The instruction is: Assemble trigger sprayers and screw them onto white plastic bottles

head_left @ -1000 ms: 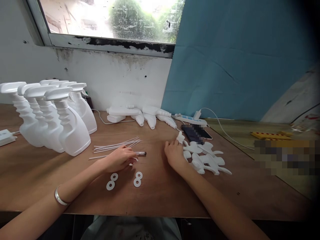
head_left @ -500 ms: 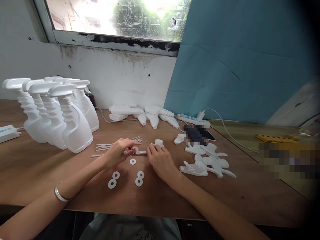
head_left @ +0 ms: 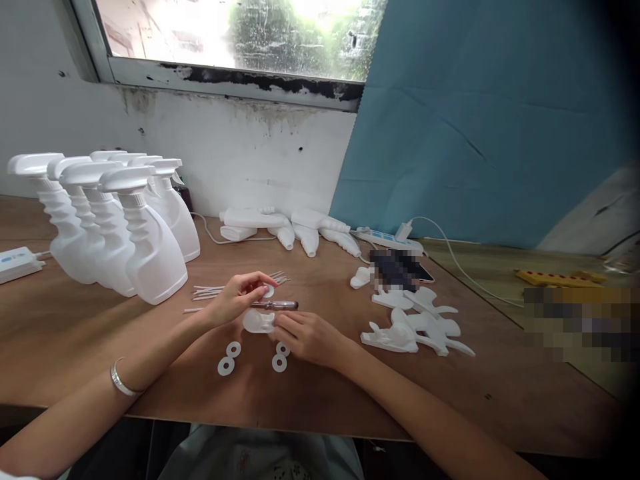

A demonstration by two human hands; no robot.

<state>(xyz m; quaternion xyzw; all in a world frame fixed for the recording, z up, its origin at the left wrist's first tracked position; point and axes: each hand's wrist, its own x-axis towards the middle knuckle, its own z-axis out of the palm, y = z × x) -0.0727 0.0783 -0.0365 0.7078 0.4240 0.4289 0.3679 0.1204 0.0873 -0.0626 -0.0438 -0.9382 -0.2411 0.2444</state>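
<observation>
Just beyond the flat washers [head_left: 221, 367] nearest me, my right hand [head_left: 313, 337] has its fingertips closed on a white spray head [head_left: 257, 322]. Farther, beside a slim tool [head_left: 281, 305], my left hand [head_left: 241, 293] pinches a small ring [head_left: 271, 292]; white bottles [head_left: 305, 235] lie near the wall [head_left: 260, 150].

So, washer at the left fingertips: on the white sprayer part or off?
Off: the washer is at the fingertips of the left hand, visibly apart from the white sprayer part in the right hand.
</observation>
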